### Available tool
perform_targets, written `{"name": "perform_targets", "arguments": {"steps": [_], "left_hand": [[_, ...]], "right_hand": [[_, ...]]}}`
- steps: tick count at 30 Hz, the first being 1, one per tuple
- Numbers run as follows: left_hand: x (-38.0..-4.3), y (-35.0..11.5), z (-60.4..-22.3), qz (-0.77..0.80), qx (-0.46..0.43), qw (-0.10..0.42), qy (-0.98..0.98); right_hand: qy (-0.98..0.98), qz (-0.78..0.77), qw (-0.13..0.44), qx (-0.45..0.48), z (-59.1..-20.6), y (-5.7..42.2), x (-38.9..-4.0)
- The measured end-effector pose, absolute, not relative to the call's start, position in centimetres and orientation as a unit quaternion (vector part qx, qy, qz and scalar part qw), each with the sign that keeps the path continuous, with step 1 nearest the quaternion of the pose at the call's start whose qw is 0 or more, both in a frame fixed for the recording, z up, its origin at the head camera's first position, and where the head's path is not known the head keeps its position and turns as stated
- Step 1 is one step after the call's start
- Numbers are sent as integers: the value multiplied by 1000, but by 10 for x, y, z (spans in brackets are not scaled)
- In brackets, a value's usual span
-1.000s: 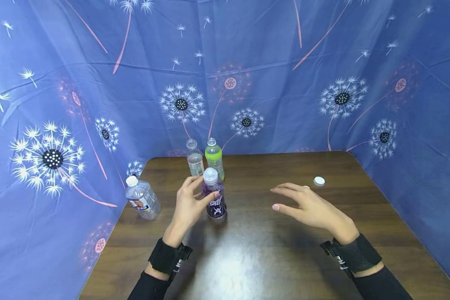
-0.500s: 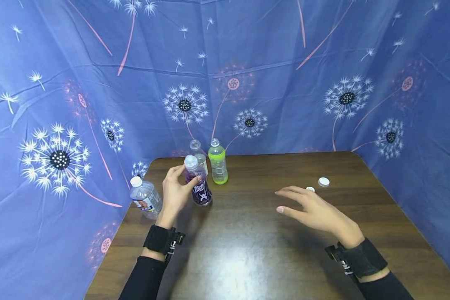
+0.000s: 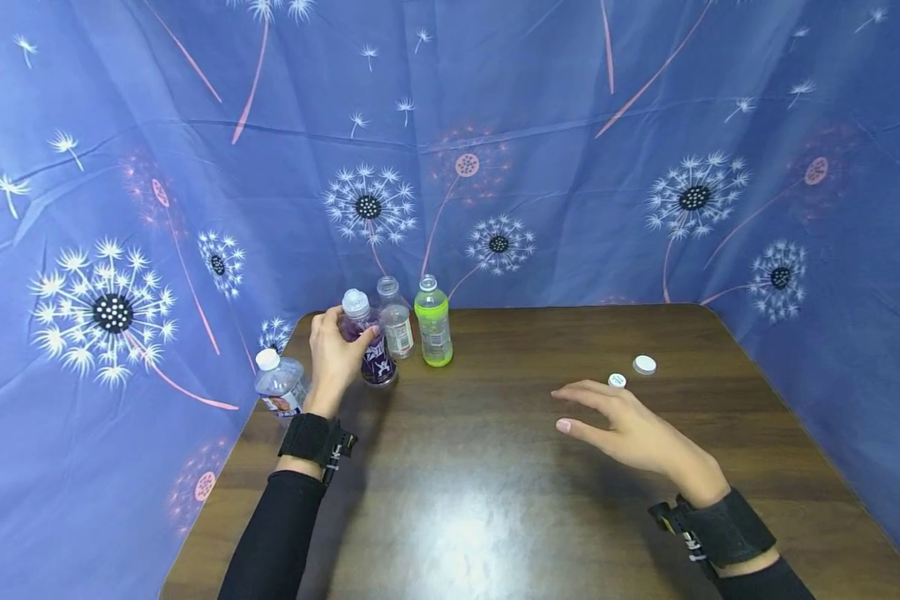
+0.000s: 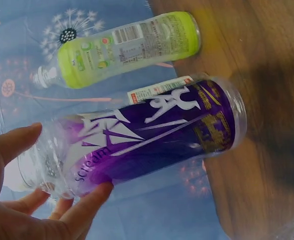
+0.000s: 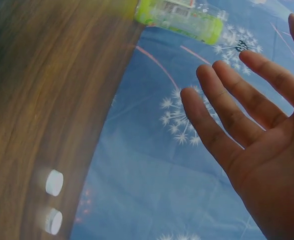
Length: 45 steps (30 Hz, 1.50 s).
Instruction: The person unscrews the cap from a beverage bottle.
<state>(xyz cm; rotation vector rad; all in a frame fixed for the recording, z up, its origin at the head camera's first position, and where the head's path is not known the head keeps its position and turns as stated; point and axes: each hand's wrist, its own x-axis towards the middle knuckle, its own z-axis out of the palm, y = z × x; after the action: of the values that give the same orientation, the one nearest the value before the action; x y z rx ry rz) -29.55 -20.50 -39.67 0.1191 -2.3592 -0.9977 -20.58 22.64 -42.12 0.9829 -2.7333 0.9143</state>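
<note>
My left hand (image 3: 333, 357) grips the purple-labelled plastic bottle (image 3: 377, 360) around its upper part, thumb on one side and fingers on the other. The bottle is upright with a whitish cap (image 3: 356, 302) on top. Right behind it stands a clear bottle (image 3: 398, 332) with an uncovered mouth, partly hidden in the left wrist view. Beside that is a green-banded bottle (image 3: 434, 325), also with no cap on its neck. My right hand (image 3: 630, 425) hovers above the table with its fingers extended and holds nothing; a small white cap (image 3: 617, 381) lies just beyond it.
Left of my left hand stands a clear bottle with a white cap (image 3: 281, 385), partly covered by the wrist. Another white cap (image 3: 644, 365) lies at the right on the brown wooden table (image 3: 510, 500). Blue dandelion-print cloth (image 3: 570, 167) hangs behind the table and along its sides.
My left hand has carried the purple bottle left and toward the back, from in front of the green-banded bottle to beside the clear one. The right hand has stayed nearly still.
</note>
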Motion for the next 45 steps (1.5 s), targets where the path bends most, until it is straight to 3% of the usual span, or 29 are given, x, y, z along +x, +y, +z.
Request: {"name": "perform_targets", "arguments": {"steps": [10, 20, 27, 45], "left_hand": [[-320, -220, -393, -368, 81, 266, -887], [-345, -231, -388, -365, 119, 233, -894], [-352, -240, -388, -362, 154, 193, -899], [-355, -247, -389, -330, 169, 167, -914]], "right_hand": [[-884, 310, 73, 341, -426, 233, -203], [-888, 328, 57, 317, -436, 239, -201], [-889, 331, 59, 312, -437, 242, -201], [-893, 336, 49, 296, -436, 243, -197]]}}
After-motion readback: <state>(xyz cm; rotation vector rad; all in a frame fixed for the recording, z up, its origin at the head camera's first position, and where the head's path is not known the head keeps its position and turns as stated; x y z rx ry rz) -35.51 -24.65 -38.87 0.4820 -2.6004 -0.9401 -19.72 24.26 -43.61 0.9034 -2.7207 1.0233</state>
